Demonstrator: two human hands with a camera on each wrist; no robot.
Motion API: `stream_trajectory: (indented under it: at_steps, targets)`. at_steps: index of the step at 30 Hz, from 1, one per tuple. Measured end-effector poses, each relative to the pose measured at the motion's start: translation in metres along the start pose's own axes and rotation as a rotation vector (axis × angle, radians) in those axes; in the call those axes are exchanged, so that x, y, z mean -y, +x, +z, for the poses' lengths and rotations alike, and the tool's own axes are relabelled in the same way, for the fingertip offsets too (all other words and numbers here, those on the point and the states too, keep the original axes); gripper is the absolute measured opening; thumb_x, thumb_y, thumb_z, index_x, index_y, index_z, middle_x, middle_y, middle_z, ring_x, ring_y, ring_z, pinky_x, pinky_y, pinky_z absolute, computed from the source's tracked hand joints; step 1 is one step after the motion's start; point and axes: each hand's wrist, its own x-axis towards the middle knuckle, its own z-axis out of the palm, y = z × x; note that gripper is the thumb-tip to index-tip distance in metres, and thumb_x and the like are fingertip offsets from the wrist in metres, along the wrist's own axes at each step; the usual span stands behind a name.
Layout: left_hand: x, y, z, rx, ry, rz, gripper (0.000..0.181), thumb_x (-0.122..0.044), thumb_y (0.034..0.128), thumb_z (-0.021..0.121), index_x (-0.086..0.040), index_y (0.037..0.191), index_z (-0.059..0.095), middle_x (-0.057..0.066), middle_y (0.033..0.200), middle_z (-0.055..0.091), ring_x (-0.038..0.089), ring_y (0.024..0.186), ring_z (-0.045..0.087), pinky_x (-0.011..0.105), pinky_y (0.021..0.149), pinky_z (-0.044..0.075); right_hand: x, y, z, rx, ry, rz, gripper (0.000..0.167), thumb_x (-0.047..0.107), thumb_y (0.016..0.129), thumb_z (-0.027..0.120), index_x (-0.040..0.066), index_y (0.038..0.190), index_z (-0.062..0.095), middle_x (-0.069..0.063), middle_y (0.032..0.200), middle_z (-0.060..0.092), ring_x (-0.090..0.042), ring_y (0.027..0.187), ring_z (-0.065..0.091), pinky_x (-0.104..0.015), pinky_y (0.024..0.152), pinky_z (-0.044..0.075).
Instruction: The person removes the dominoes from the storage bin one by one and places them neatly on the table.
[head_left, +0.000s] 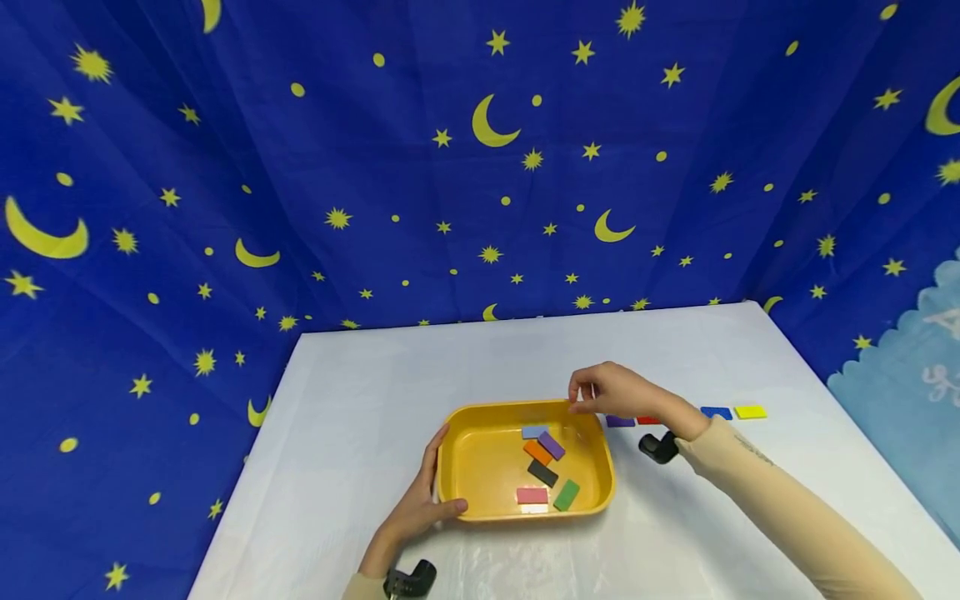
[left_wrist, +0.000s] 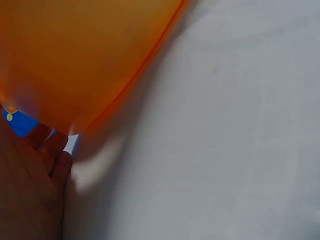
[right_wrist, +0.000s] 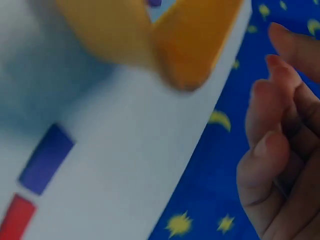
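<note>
Well, the yellow tray (head_left: 480, 471) sits on the white worktop (head_left: 360, 392), reaching left and toward the person from the right grip (head_left: 611, 389). Its long side runs left to right, and it has round corners. The right grip is by its far right corner; I can't tell if they touch. Its fingers are bent loosely, and I see nothing in them. The left grip (head_left: 416, 504) holds the tray's left end, thumb on the near edge. Inside, small flat blocks lie nearer the right grip: light blue (head_left: 534, 432), purple (head_left: 553, 445), orange (head_left: 537, 452), black (head_left: 543, 473), pink (head_left: 532, 495) and green (head_left: 566, 495). More blocks lie right of the right grip, in a row partly hidden by the arm: dark purple (head_left: 620, 422), red (head_left: 647, 421), blue (head_left: 716, 412), bright yellow (head_left: 750, 412). Behind everything hangs a starry blue cloth (head_left: 420, 183).
</note>
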Motion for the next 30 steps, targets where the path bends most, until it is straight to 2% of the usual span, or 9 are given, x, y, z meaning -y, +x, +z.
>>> stream_trajectory:
  at_steps: [3, 5, 9, 12, 15, 19, 21, 24, 30]
  targets:
    - [0.002, 0.001, 0.000, -0.005, 0.008, 0.002, 0.104, -0.020, 0.0769, 0.077, -0.035, 0.152, 0.007, 0.003, 0.158, 0.006, 0.025, 0.140, 0.015, 0.052, 0.107, 0.014, 0.013, 0.013, 0.008, 0.055, -0.132, -0.025, 0.012, 0.022, 0.083, 0.074, 0.014, 0.086, 0.066, 0.010, 0.067, 0.052, -0.010, 0.061, 0.046, -0.025, 0.056, 0.041]
    - [0.003, 0.001, 0.000, -0.010, 0.010, -0.003, 0.104, -0.020, 0.0764, 0.077, -0.035, 0.152, 0.007, 0.004, 0.158, 0.007, 0.025, 0.140, 0.015, 0.053, 0.107, 0.013, 0.020, 0.020, 0.015, 0.092, -0.183, -0.041, 0.012, 0.019, 0.082, 0.075, 0.011, 0.086, 0.067, 0.009, 0.066, 0.051, -0.011, 0.061, 0.045, -0.026, 0.057, 0.040]
    - [0.005, 0.000, 0.000, -0.011, 0.013, -0.020, 0.104, -0.020, 0.0764, 0.078, -0.036, 0.151, 0.008, 0.004, 0.158, 0.007, 0.025, 0.139, 0.014, 0.054, 0.107, 0.012, 0.027, 0.028, 0.033, 0.168, -0.221, -0.021, 0.011, 0.019, 0.082, 0.075, 0.011, 0.085, 0.068, 0.009, 0.065, 0.050, -0.011, 0.061, 0.045, -0.026, 0.057, 0.039]
    - [0.004, 0.000, 0.000, -0.009, 0.011, -0.015, 0.104, -0.018, 0.0767, 0.077, -0.036, 0.152, 0.008, 0.004, 0.158, 0.007, 0.025, 0.139, 0.015, 0.055, 0.107, 0.013, 0.029, 0.032, 0.044, 0.204, -0.234, 0.039, 0.008, 0.018, 0.082, 0.075, 0.013, 0.085, 0.069, 0.009, 0.067, 0.053, -0.011, 0.062, 0.047, -0.026, 0.060, 0.041]
    - [0.004, 0.000, 0.000, -0.006, 0.009, -0.002, 0.104, -0.017, 0.0768, 0.077, -0.035, 0.152, 0.008, 0.004, 0.158, 0.007, 0.025, 0.139, 0.015, 0.053, 0.107, 0.013, 0.030, 0.035, 0.049, 0.213, -0.251, 0.084, 0.008, 0.014, 0.082, 0.076, 0.012, 0.088, 0.071, 0.007, 0.072, 0.057, -0.014, 0.066, 0.049, -0.028, 0.065, 0.046]
    - [0.003, 0.000, -0.001, -0.003, 0.011, 0.012, 0.104, -0.016, 0.0764, 0.077, -0.033, 0.152, 0.008, 0.004, 0.158, 0.007, 0.025, 0.139, 0.015, 0.054, 0.107, 0.013, 0.032, 0.039, 0.053, 0.217, -0.299, 0.106, 0.013, 0.011, 0.081, 0.075, 0.011, 0.094, 0.072, 0.004, 0.080, 0.061, -0.015, 0.072, 0.051, -0.032, 0.074, 0.048]
    - [0.004, 0.000, -0.002, -0.004, 0.011, 0.013, 0.104, -0.015, 0.0764, 0.077, -0.033, 0.152, 0.008, 0.004, 0.158, 0.007, 0.025, 0.139, 0.015, 0.054, 0.107, 0.013, 0.033, 0.041, 0.054, 0.224, -0.332, 0.111, 0.012, 0.011, 0.081, 0.075, 0.010, 0.093, 0.071, 0.003, 0.081, 0.060, -0.016, 0.073, 0.050, -0.033, 0.075, 0.048]
    - [0.004, 0.000, -0.001, -0.008, 0.018, 0.008, 0.104, -0.016, 0.0764, 0.077, -0.033, 0.152, 0.009, 0.004, 0.158, 0.007, 0.025, 0.139, 0.014, 0.056, 0.107, 0.013, 0.034, 0.044, 0.057, 0.243, -0.377, 0.124, 0.009, 0.011, 0.081, 0.076, 0.010, 0.085, 0.068, 0.003, 0.076, 0.056, -0.016, 0.070, 0.049, -0.032, 0.072, 0.048]
    - [0.003, 0.000, 0.000, -0.021, 0.032, -0.009, 0.103, -0.017, 0.0759, 0.078, -0.035, 0.152, 0.010, 0.004, 0.158, 0.007, 0.025, 0.140, 0.012, 0.057, 0.107, 0.011, 0.034, 0.047, 0.061, 0.244, -0.457, 0.088, 0.020, 0.012, 0.074, 0.082, 0.011, 0.076, 0.061, 0.005, 0.070, 0.050, -0.015, 0.067, 0.047, -0.029, 0.067, 0.046]
